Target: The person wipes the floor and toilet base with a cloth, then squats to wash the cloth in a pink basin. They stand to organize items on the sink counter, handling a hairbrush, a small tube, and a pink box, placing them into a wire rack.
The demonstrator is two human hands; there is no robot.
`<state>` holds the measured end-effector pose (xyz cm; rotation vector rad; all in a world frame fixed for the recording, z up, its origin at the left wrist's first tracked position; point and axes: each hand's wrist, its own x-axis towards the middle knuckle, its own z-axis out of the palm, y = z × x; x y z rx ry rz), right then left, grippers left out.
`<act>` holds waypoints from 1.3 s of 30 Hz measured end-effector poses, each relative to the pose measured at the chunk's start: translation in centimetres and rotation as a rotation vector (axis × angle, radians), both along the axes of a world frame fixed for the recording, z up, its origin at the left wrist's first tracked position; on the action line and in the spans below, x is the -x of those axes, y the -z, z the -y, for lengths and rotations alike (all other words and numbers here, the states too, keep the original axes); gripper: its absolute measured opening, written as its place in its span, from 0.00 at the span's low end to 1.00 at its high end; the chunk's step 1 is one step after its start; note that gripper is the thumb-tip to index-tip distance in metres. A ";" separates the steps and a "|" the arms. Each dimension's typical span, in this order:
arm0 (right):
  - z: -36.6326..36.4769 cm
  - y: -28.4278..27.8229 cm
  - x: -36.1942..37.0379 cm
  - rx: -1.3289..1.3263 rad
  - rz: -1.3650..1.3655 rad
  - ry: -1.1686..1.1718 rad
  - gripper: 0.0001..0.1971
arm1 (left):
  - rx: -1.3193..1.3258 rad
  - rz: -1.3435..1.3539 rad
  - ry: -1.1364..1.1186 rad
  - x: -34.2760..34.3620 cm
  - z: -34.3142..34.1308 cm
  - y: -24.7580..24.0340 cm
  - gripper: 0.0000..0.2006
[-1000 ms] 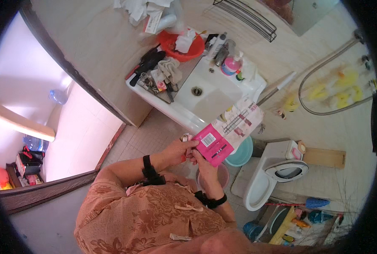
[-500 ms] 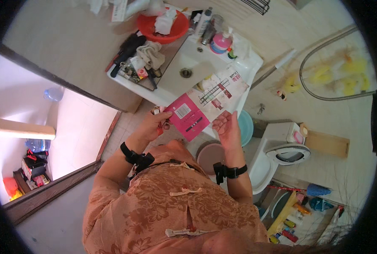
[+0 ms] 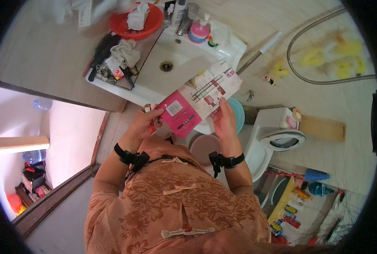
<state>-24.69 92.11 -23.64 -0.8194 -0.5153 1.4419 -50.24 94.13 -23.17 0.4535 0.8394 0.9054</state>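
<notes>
A flat pink and white printed cardboard package (image 3: 180, 111) is tilted over the near edge of the sink (image 3: 152, 86). My left hand (image 3: 141, 123) grips its pink end, thumb on top. Something small and red (image 3: 153, 128), too hidden to name, also shows within the left hand. The white end is held by my right hand (image 3: 225, 122), with the thumb pressed on the printed face and the fingers behind it. Black bands are strapped round both wrists.
On the sink's left ledge are a red basin (image 3: 121, 31), a crumpled cloth (image 3: 125, 53) and dark brushes. A pink pump bottle (image 3: 199, 31) stands at the back. Below are a teal basin (image 3: 238, 114) and pink basin (image 3: 204, 148); a toilet (image 3: 262, 139) is at right.
My right hand has closed on the package, its thumb now over the printed face instead of open beside the edge. The view has shifted, so the sink sits further left.
</notes>
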 end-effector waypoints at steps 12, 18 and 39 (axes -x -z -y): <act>0.2 -0.9 0.8 0.159 0.108 0.044 0.19 | 0.050 0.006 0.058 0.8 -1.5 -1.3 0.04; 0.2 -6.4 -4.6 0.327 0.732 -0.423 0.16 | 0.122 -0.028 -0.015 0.3 0.2 -3.0 0.04; -8.7 -17.7 0.5 -0.142 1.151 -0.502 0.09 | 0.131 0.023 -0.125 1.5 1.6 -6.6 0.05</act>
